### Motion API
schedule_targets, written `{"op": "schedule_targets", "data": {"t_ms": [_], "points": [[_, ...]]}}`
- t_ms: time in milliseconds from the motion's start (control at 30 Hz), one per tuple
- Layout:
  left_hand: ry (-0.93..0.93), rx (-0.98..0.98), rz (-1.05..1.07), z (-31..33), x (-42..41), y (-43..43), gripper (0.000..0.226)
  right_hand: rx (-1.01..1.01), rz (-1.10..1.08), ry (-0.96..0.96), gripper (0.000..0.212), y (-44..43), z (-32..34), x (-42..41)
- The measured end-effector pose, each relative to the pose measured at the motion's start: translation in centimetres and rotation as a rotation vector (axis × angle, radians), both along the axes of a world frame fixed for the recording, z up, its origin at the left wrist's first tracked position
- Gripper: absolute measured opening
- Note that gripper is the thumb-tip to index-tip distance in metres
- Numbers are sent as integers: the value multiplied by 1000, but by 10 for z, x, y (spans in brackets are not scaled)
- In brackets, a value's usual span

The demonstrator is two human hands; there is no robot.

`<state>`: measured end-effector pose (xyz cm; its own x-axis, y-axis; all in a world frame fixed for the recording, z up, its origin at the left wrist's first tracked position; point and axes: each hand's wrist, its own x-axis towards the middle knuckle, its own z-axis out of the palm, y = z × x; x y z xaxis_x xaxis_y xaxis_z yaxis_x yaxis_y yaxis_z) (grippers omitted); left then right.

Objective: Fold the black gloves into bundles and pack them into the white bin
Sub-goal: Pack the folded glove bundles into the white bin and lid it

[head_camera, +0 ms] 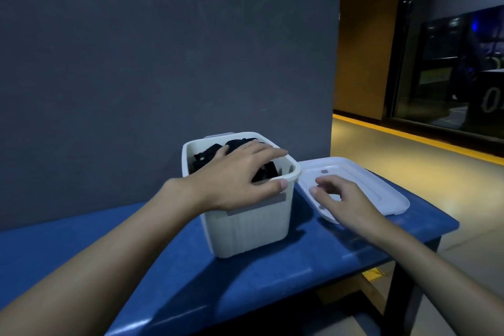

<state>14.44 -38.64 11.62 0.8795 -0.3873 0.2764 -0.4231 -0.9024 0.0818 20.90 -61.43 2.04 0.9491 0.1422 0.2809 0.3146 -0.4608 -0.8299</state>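
On my feed, the person shows as two hands and two forearms. The left hand and right hand are bare to the fingertips, and the left thumbnail is trimmed short and rounded. The left forearm and right forearm are slim and smooth, running uncovered to the picture's bottom edge.
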Motion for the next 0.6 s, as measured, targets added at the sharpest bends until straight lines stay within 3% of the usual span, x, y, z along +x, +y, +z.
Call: {"op": "schedule_targets", "data": {"t_ms": [233, 400, 600], "points": [[84, 17, -103, -7, 26, -20, 54, -248, -35, 98, 47, -23, -30, 21], [88, -4, -121, -8, 24, -16, 48, -395, -92, 27, 18, -25, -34, 27], [75, 2, -117, -8, 26, -18, 51, -358, -89, -182, 18, -24, -24, 19]]}}
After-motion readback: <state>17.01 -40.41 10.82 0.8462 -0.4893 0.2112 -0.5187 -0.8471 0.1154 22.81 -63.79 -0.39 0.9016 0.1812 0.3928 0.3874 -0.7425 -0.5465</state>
